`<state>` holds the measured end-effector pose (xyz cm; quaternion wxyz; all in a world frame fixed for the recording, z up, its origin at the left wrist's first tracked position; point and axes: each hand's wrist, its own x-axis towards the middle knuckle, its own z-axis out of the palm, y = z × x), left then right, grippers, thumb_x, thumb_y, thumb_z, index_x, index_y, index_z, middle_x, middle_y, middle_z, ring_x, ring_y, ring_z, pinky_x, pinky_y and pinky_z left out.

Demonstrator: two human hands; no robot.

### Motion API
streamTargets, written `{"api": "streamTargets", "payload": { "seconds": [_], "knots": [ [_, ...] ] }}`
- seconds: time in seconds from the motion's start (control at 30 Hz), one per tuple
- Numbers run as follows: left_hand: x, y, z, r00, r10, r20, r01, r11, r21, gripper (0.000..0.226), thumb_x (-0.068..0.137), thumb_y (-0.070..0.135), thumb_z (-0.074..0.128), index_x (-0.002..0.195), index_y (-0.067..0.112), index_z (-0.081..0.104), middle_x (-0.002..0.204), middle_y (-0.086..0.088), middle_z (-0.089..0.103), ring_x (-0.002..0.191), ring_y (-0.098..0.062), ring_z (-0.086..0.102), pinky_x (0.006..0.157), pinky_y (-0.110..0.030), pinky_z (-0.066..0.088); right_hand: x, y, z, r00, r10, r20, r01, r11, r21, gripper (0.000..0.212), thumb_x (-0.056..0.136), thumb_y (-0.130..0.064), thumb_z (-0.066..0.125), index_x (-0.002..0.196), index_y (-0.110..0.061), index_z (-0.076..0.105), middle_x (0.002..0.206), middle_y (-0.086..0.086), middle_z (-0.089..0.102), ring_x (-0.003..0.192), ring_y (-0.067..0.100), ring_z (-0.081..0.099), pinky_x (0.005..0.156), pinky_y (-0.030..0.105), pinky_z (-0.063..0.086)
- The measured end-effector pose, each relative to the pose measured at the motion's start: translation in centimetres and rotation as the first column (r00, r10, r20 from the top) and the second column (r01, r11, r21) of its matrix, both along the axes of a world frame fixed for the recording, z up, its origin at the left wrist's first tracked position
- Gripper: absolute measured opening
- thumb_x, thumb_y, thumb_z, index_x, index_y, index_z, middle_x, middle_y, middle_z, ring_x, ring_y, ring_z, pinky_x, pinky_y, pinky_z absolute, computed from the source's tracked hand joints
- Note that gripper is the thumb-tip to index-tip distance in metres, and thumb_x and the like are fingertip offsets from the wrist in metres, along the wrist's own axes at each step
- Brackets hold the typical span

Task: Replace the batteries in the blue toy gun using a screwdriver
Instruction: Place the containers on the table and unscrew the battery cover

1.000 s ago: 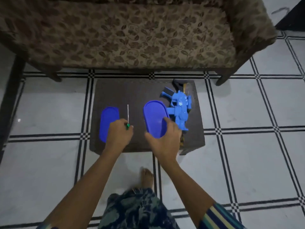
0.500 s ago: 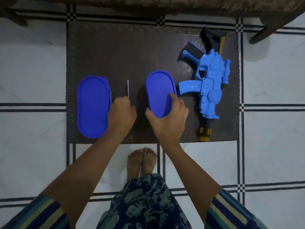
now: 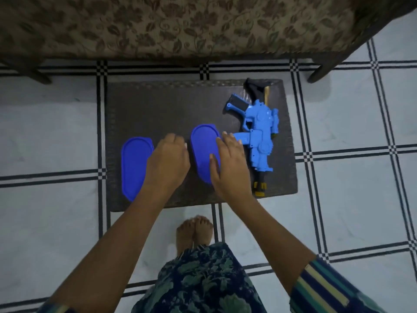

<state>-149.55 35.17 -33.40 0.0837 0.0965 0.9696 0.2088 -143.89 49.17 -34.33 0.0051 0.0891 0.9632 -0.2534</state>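
The blue toy gun lies flat on the right side of a small dark table, its black-and-yellow muzzle toward me. My right hand rests over a blue oval container just left of the gun, thumb on its top and fingers along its right rim. My left hand is curled into a fist between that container and a second blue oval lid. The screwdriver is hidden under the fist.
A floral-patterned sofa stands right behind the table, with a wooden leg at the back right. White tiled floor surrounds the table. My bare feet are just in front of its near edge.
My left hand has slid forward over the screwdriver, so its thin shaft no longer shows. My right hand has shifted up along the right container toward the gun. The camera view has moved.
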Motion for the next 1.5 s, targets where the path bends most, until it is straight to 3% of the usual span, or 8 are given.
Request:
{"api": "streamTargets", "payload": {
  "seconds": [0.17,0.33,0.57,0.73,0.87,1.1,1.27,1.5],
  "knots": [
    [2.6,0.7,9.8,0.99,-0.105,-0.095,0.115,0.988,0.105,0.03,0.094,0.021,0.036,0.089,0.001,0.058,0.095,-0.017,0.058,0.086,-0.036,0.055,0.075,-0.044,0.045,2.0,1.6,10.3,0.998,0.057,-0.039,-0.057,0.998,0.004,0.04,0.09,-0.01,0.049,0.125,0.007,0.057,0.131,0.026,0.057,0.125,0.043,0.051,0.11,0.052,0.036],
    [6.5,1.7,19.0,0.972,-0.158,-0.172,0.176,0.98,0.097,0.026,0.094,0.016,0.04,0.094,0.0,0.062,0.098,-0.018,0.061,0.092,-0.038,0.057,0.094,-0.049,0.041,5.9,2.4,19.7,0.996,0.084,-0.019,-0.084,0.996,0.007,0.036,0.096,-0.01,0.05,0.128,0.006,0.055,0.134,0.026,0.054,0.128,0.04,0.047,0.109,0.047,0.037],
    [9.1,5.9,26.8,0.964,-0.161,-0.211,0.187,0.976,0.111,0.027,0.094,0.016,0.04,0.094,-0.001,0.061,0.098,-0.021,0.062,0.092,-0.04,0.057,0.095,-0.049,0.039,9.5,6.0,27.3,0.991,0.083,-0.1,-0.077,0.995,0.069,0.031,0.092,-0.008,0.051,0.118,0.006,0.06,0.119,0.025,0.061,0.112,0.042,0.055,0.1,0.045,0.041],
    [10.6,9.9,27.8,0.971,-0.077,-0.228,0.111,0.984,0.14,0.026,0.096,0.015,0.041,0.093,-0.003,0.06,0.097,-0.023,0.06,0.09,-0.04,0.056,0.081,-0.046,0.043,9.7,11.1,28.8,0.981,0.148,-0.123,-0.134,0.984,0.114,0.032,0.094,-0.011,0.049,0.12,0.006,0.059,0.121,0.025,0.061,0.113,0.042,0.054,0.102,0.045,0.038],
    [12.4,15.6,27.6,0.986,0.043,-0.163,-0.02,0.99,0.141,0.027,0.098,0.018,0.041,0.1,-0.001,0.06,0.107,-0.021,0.059,0.098,-0.038,0.056,0.084,-0.044,0.042,10.0,17.6,28.9,0.964,0.237,-0.122,-0.223,0.967,0.124,0.032,0.096,-0.013,0.05,0.12,0.005,0.059,0.126,0.025,0.059,0.117,0.041,0.053,0.108,0.046,0.035],
    [13.2,23.2,27.6,0.968,0.22,-0.122,-0.2,0.967,0.157,0.028,0.098,0.019,0.042,0.102,-0.001,0.061,0.106,-0.02,0.06,0.097,-0.037,0.057,0.083,-0.044,0.044,8.4,26.3,29.4,0.887,0.455,-0.078,-0.439,0.884,0.158,0.03,0.096,-0.015,0.049,0.117,0.003,0.06,0.121,0.023,0.059,0.113,0.04,0.051,0.102,0.045,0.038],
    [9.6,26.9,27.9,0.935,0.339,-0.106,-0.329,0.939,0.102,0.031,0.099,0.025,0.04,0.098,0.002,0.06,0.102,-0.018,0.06,0.094,-0.035,0.057,0.08,-0.045,0.047,3.2,30.1,29.4,0.822,0.564,-0.078,-0.554,0.824,0.122,0.027,0.097,-0.017,0.047,0.113,0.001,0.058,0.117,0.02,0.059,0.11,0.037,0.052,0.096,0.045,0.042],
    [1.7,32.9,26.0,0.858,0.507,-0.078,-0.495,0.859,0.131,0.032,0.1,0.025,0.039,0.102,0.0,0.06,0.106,-0.02,0.059,0.099,-0.038,0.055,0.08,-0.043,0.042,-7.9,35.8,28.6,0.69,0.724,0.011,-0.714,0.678,0.174,0.036,0.098,-0.019,0.042,0.119,0.007,0.057,0.124,0.026,0.057,0.117,0.04,0.05,0.104,0.046,0.036]
  ]
}}
